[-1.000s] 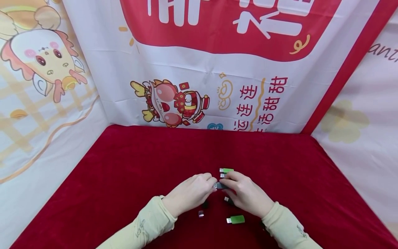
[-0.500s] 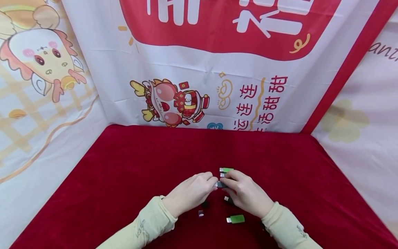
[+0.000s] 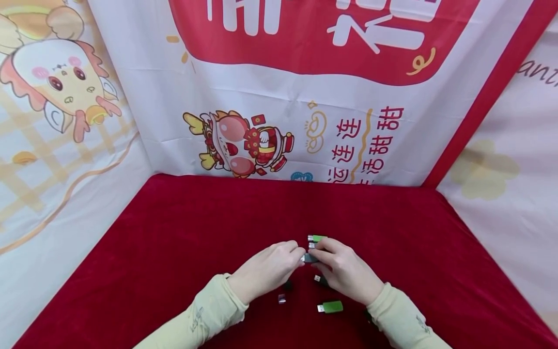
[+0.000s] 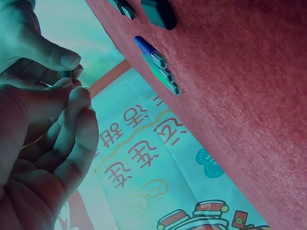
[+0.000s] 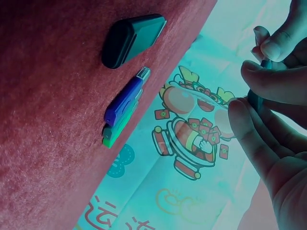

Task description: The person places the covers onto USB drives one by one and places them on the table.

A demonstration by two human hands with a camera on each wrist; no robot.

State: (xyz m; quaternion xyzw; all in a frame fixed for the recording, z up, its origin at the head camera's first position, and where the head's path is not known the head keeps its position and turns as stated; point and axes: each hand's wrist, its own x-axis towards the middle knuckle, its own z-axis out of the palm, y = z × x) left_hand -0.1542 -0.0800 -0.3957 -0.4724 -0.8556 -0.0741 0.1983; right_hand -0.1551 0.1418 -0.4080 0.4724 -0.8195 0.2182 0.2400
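In the head view, both hands meet over the cloth around a small grey USB flash drive [image 3: 311, 258]. The left hand [image 3: 269, 268] pinches its pale plug end between thumb and fingers. The right hand [image 3: 348, 272] grips the grey body from the other side, and its fingers cover part of it. In the right wrist view, the drive [image 5: 256, 99] appears as a dark strip between the fingertips. Close behind the right hand lies a green USB drive [image 3: 319, 238], with the plug of another drive [image 3: 311, 245] beside it. A dark USB drive [image 3: 320, 280] is partly hidden under that hand.
Nearer the person, another green USB drive [image 3: 333, 307] lies on the red cloth [image 3: 196, 223]. Left of it is a small shiny piece [image 3: 282, 299]. A thick dark block [image 5: 132, 39] shows in the right wrist view. Printed hangings [image 3: 244, 87] enclose the back and sides.
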